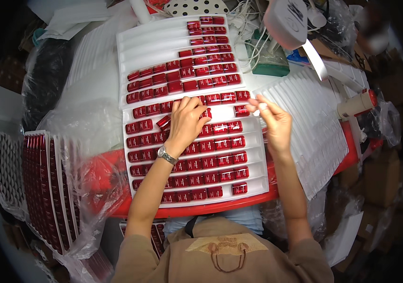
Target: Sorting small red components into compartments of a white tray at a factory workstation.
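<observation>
My left hand (187,120), a watch (166,155) on its wrist, reaches over a white ridged tray (253,162) filled with rows of small glossy red containers. Its fingers are bent round one small red container (206,113), partly hidden beneath them. Just left of that hand, another red container (163,123) lies tilted in its row. My right hand (277,123) hovers beyond the tray's right edge, thumb and fingertips pinched together. Whether something small and pale sits in that pinch is too blurred to make out. A single red container (241,111) stands near those fingertips.
Behind lies a second white tray (149,40), partly filled with red containers. Stacked ridged white trays (305,127) are at right, below a white lamp (286,23) and a green box (270,63). Filled trays in plastic (46,184) stand at left. The red table edge (201,207) runs in front.
</observation>
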A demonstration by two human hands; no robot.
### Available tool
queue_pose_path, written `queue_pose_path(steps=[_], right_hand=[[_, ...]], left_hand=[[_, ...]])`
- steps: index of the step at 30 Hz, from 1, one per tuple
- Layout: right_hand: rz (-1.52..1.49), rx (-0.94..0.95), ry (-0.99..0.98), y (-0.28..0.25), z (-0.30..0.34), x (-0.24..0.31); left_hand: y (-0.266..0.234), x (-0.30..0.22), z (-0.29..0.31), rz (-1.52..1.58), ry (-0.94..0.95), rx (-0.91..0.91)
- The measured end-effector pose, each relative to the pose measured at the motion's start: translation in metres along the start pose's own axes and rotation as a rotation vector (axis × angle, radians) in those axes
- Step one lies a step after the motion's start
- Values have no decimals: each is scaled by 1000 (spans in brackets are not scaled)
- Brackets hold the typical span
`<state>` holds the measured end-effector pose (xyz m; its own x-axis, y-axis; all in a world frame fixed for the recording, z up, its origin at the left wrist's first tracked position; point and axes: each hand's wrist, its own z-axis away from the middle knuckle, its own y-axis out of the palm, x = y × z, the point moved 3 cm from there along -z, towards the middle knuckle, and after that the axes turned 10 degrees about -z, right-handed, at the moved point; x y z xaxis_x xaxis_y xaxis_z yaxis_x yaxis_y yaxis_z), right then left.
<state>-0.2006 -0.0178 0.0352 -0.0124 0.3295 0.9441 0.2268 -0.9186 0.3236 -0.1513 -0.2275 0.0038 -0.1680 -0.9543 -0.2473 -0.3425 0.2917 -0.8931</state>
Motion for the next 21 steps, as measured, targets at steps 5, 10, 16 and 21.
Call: queue_pose_path(steps=[5, 10, 16, 21], right_hand=[[61, -33, -178, 35, 17, -18], [810, 489, -432, 30, 39, -5], [899, 149, -273, -55, -4, 39], [2037, -244, -273, -231, -54, 33]], left_hand=[[-4, -43, 9, 867, -199, -80], [-3, -44, 14, 735, -199, -103], [-10, -34, -9, 373, -58, -123], [33, -22, -22, 9, 88, -35]])
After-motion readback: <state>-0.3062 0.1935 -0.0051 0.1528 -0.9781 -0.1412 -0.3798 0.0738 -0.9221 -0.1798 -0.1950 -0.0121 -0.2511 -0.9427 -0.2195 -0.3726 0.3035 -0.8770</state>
